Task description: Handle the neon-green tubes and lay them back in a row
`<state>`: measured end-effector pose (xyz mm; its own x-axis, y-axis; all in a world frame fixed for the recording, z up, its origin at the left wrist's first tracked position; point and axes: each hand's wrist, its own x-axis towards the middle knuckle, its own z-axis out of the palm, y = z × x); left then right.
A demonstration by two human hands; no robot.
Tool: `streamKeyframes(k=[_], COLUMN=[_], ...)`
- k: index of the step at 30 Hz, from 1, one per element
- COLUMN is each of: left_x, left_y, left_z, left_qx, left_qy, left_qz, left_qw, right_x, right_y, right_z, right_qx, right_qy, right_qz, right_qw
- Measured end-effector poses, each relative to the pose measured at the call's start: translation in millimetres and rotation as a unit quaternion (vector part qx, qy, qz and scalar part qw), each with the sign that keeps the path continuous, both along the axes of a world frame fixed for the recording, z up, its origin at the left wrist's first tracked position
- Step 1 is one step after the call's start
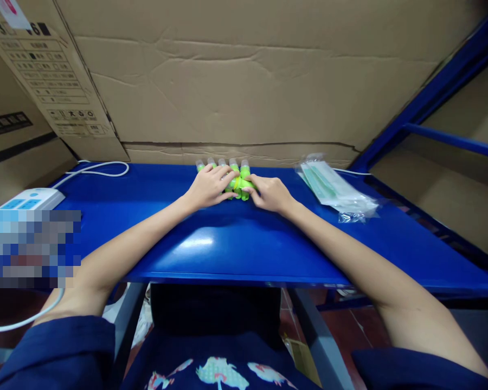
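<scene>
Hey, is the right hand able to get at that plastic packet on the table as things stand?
Probably yes. The right hand rests on the green tubes, and the packet lies just to its right on the blue table. Only bare tabletop shows between them, though the hand would have to leave the tubes.

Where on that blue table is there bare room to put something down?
The widest bare patch of the table is the near middle, between the forearms. Another lies on the left, between the power strip with its cord and the left hand. It is crowded at the back: both hands, the right hand included, sit on the green tubes, with plastic packets beside.
</scene>
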<state>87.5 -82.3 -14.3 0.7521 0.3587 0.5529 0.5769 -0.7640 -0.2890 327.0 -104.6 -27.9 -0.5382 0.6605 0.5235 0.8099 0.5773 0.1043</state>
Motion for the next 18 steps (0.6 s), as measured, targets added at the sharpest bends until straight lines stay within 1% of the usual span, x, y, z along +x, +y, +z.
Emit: streamKeyframes(k=[4,7,10,12,15,18], left_x=[1,2,1,-2,-6,-5], left_y=[-3,-3,1,4,7,5], left_z=[-0.3,-0.5,-0.7,-0.7,-0.7,-1.2], left_qx=[0.032,0.04,0.025,0.007,-0.017,-0.032], left_qy=[0.008,0.018,0.017,0.007,-0.018,-0.028], left_qz=[0.004,0.016,0.02,0.028,0.046,0.048], left_qw=[0.999,0.999,0.999,1.0,0.999,0.998], right_x=[-3,-6,-9,-12,-16,-20], right_y=[-5,-7,-9,-9,-10,-13], right_z=[3.2,6.8,11.4,13.8,14.7,13.1], right_qx=[-0.033,-0.057,-0.08,-0.087,-0.077,-0.071], right_qy=[-0.021,-0.035,-0.04,-0.023,0.009,0.021], right_qz=[-0.01,-0.023,-0.038,-0.037,-0.021,-0.019], right_qw=[0.999,0.998,0.995,0.995,0.997,0.997])
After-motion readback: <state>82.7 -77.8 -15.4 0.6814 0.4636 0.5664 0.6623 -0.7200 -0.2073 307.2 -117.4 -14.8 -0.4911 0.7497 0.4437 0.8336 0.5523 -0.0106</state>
